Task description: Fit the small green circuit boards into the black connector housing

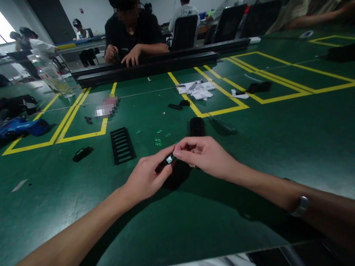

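Note:
Just above the green table, my left hand grips a small black part with a shiny whitish face between thumb and fingers. My right hand is closed in a pinch at the right end of that part; whether a separate piece sits in its fingertips is hidden. Beyond my hands lie a black slotted tray on the left and a second black ribbed piece partly behind my right hand. Several tiny green pieces are scattered between them.
A small black object lies to the left, a dark translucent strip to the right. Crumpled white paper rests within yellow tape lines. Long black rails cross the far side, where a person in black works. A clear bottle stands far left.

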Motion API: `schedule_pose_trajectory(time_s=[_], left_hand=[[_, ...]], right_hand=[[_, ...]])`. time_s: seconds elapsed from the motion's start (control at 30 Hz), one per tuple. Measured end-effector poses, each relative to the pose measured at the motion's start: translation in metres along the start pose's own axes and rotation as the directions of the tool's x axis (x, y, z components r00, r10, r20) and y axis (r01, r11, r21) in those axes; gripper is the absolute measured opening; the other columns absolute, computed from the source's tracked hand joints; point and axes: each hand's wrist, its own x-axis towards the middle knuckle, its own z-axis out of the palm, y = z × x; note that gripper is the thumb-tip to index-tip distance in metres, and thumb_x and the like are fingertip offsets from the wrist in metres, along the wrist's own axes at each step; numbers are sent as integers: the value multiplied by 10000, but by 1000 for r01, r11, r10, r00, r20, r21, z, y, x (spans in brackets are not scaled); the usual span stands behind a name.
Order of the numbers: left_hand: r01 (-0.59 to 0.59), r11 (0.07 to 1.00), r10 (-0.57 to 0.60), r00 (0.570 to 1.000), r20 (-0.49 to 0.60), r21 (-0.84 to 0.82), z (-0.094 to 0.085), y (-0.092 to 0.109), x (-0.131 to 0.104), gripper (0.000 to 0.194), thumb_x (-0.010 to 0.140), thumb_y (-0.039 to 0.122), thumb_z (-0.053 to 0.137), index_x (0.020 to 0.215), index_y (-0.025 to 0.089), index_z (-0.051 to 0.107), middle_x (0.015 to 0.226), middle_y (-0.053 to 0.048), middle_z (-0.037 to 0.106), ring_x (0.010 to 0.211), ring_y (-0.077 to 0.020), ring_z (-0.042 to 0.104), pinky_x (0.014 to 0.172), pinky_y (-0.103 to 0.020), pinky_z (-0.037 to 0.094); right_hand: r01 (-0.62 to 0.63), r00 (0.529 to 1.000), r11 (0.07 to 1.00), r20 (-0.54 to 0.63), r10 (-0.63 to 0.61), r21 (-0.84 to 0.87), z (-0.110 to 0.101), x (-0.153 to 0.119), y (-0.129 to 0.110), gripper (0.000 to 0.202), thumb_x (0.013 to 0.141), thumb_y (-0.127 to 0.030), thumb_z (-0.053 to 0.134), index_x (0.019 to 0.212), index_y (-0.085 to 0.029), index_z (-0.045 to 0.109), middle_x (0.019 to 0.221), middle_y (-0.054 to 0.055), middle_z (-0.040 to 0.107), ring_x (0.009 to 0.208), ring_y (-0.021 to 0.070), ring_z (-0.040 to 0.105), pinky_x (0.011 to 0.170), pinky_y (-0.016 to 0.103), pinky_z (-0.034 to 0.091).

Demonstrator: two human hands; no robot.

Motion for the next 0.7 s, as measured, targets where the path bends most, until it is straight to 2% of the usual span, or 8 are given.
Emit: schedule_pose_trajectory(time_s=[0.23,0.4,0.7], left_hand=[[11,996,-8,999,-32,91,2,0,-1,484,974,229,504,1445,115,492,1140,-112,737,800,-155,693,763,-273,543],[45,994,-44,999,-9,104,4,1,-1,476,979,208,492,1447,119,484,1160,-124,733,862,-178,710,758,-279,547],[47,993,-48,999,3,109,4,0,1,472,985,204,485,1450,121,478,1234,-135,708,960,-205,718,818,-310,555]], right_hand=[[-125,992,986,20,123,106,3,2,8,259,871,-390,705,889,-134,671,639,-33,526,518,76,425,468,226,307],[-201,979,962,50,195,184,4,2,13,292,851,-417,726,887,-137,652,625,-42,503,506,70,408,461,225,284],[-197,980,949,82,182,246,3,3,19,280,863,-408,728,876,-140,649,597,-52,481,503,66,381,465,224,264]])
